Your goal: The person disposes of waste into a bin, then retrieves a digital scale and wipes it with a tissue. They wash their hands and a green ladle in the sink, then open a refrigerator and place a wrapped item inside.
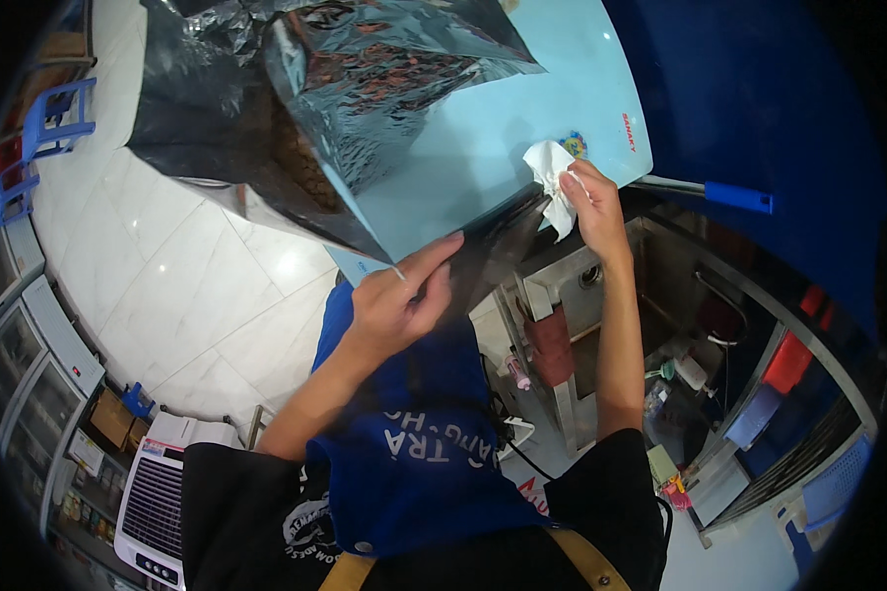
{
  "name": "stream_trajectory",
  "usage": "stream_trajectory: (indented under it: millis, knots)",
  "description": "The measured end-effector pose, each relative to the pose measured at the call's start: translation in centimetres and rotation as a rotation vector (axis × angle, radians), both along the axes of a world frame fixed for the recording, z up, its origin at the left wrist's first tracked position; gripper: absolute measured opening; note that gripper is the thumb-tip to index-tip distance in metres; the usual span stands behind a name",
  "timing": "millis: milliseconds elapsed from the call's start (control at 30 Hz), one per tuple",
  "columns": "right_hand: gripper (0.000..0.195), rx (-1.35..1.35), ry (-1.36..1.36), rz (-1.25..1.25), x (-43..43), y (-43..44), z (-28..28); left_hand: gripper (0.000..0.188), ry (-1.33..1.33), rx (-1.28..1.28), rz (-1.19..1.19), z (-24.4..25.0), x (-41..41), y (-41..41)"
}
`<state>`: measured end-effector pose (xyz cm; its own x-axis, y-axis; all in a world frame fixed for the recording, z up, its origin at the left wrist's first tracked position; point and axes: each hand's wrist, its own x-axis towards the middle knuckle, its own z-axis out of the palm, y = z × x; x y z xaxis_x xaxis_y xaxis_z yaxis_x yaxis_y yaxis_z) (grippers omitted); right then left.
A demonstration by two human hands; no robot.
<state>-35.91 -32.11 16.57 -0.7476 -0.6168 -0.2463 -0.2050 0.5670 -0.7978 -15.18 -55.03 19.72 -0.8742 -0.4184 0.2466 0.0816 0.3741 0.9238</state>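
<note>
My right hand (597, 203) grips a crumpled white tissue (551, 166) over the right part of a pale blue freezer lid (473, 144). A dark, partly see-through plastic sheet (499, 236) stretches from the tissue to my left hand (399, 303). My left hand has its fingers curled on that sheet, the index finger extended along its upper edge. Just beyond my left hand, a large silver foil bag (369, 111) lies with its mouth gaping. Brown crumbly contents (303, 166) show inside. The bag's lower corner reaches my left knuckles; whether they touch, I cannot tell.
A round colourful sticker (575, 145) is on the lid. Right of it, a blue-handled tool (739, 196) juts out. Below right is a steel sink (562, 284) with a brown cloth (549, 343) over its edge. An air cooler (151, 502) and blue stools (59, 122) stand left.
</note>
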Motion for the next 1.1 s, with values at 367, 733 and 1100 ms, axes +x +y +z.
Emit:
stream_trajectory:
  millis: [367,733,1100]
  knots:
    - [0.034,-0.681,-0.412,-0.665,2.7,-2.4,2.8,0.033,0.120,-0.102,0.012,-0.5,-0.9,-1.5]
    - [0.033,-0.156,0.341,0.337,2.7,-7.0,8.4,0.026,0.128,-0.125,0.037,-0.3,-1.6,-0.7]
    - [0.017,-0.312,0.227,-0.192,-0.4,-6.2,1.1,0.029,-0.091,0.200,0.243,-1.6,-1.7,0.6]
